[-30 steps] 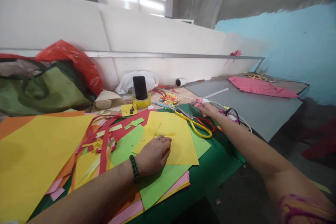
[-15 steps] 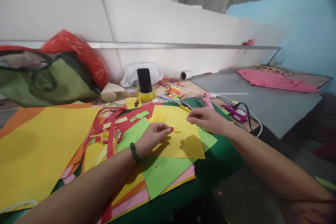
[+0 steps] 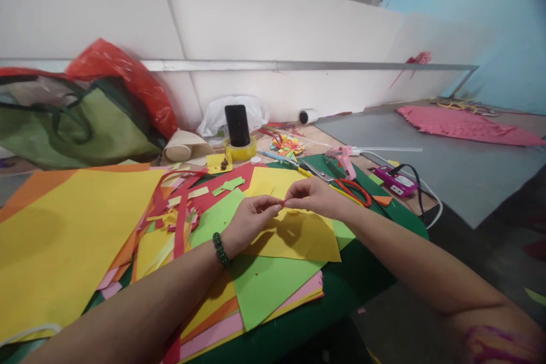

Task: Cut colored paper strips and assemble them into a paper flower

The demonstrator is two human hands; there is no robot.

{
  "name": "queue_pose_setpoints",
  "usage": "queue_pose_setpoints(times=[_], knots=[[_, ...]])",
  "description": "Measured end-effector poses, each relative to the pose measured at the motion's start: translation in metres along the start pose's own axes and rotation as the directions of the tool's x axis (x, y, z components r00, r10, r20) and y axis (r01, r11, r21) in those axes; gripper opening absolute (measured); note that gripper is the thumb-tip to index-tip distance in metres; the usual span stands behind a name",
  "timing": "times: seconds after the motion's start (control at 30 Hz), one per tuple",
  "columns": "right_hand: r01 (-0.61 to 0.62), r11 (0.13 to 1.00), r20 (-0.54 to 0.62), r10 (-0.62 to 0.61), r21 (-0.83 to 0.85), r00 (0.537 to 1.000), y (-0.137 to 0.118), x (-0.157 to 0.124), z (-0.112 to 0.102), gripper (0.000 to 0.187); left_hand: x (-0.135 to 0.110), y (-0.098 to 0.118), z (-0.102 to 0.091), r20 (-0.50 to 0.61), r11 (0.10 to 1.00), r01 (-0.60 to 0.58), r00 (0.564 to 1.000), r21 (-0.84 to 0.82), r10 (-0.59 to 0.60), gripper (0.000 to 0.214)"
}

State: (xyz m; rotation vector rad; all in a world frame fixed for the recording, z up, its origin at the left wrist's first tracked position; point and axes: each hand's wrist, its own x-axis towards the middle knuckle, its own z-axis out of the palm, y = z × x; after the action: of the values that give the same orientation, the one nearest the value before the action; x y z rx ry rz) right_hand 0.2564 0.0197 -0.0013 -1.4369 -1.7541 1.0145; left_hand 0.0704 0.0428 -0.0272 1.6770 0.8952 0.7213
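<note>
My left hand (image 3: pixel 249 220), with a green bead bracelet at the wrist, and my right hand (image 3: pixel 313 196) meet fingertip to fingertip above a yellow paper sheet (image 3: pixel 294 227). Between them both pinch a tiny red paper piece (image 3: pixel 282 203). The yellow sheet lies on a light green sheet (image 3: pixel 264 284) atop a stack of coloured papers. Scissors (image 3: pixel 341 185) with yellow and red handles rest just behind my right hand.
A pink glue gun (image 3: pixel 343 158) and a purple device (image 3: pixel 394 182) with cables lie to the right. A black phone (image 3: pixel 237 125) stands in a yellow tape roll. Large yellow and orange sheets (image 3: pixel 63 233), red strips (image 3: pixel 170 210), and bags (image 3: pixel 77 119) fill the left.
My right hand came back from the glue gun area to meet my left hand. My left hand lifted off the yellow sheet with the small red piece, now pinched by both hands.
</note>
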Motion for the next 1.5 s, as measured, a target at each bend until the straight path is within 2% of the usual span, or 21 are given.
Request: queue_pose_setpoints(times=[0.1,0.17,0.23,0.5,0.63,0.73,1.13,1.5], knots=[[0.051,0.968,-0.117,-0.082,-0.246,0.99,0.003,-0.003,-0.008,0.01,-0.002,-0.002,0.003,-0.011,0.96,-0.13,0.991,0.247,0.137,0.02],[0.052,0.904,-0.154,-0.128,-0.424,0.98,0.008,-0.006,-0.01,0.008,-0.003,-0.004,0.006,0.057,0.883,-0.211,0.977,0.42,0.206,0.02],[0.057,0.842,-0.125,-0.146,-0.536,0.981,0.013,-0.007,-0.01,0.01,-0.004,-0.006,0.008,0.141,0.806,-0.267,0.964,0.529,0.227,0.023],[0.171,0.685,-0.011,-0.252,-0.708,0.968,0.025,-0.008,-0.002,0.015,-0.005,-0.015,0.013,0.238,0.688,-0.369,0.929,0.625,0.282,0.032],[0.196,0.554,0.054,-0.262,-0.809,0.964,0.027,-0.011,-0.001,0.016,-0.006,-0.013,0.014,0.327,0.58,-0.435,0.9,0.689,0.288,0.027],[0.216,0.493,0.091,-0.264,-0.843,0.96,0.028,-0.012,0.0,0.018,-0.006,-0.009,0.014,0.35,0.545,-0.44,0.898,0.713,0.267,0.025],[0.226,0.458,0.202,-0.101,-0.86,0.974,0.013,-0.015,-0.001,0.023,-0.005,-0.01,0.014,0.364,0.524,-0.442,0.897,0.728,0.25,0.027],[0.231,0.535,0.251,-0.036,-0.813,0.967,0.009,-0.014,-0.007,0.033,-0.006,-0.006,0.014,0.369,0.517,-0.429,0.903,0.741,0.221,0.026]])
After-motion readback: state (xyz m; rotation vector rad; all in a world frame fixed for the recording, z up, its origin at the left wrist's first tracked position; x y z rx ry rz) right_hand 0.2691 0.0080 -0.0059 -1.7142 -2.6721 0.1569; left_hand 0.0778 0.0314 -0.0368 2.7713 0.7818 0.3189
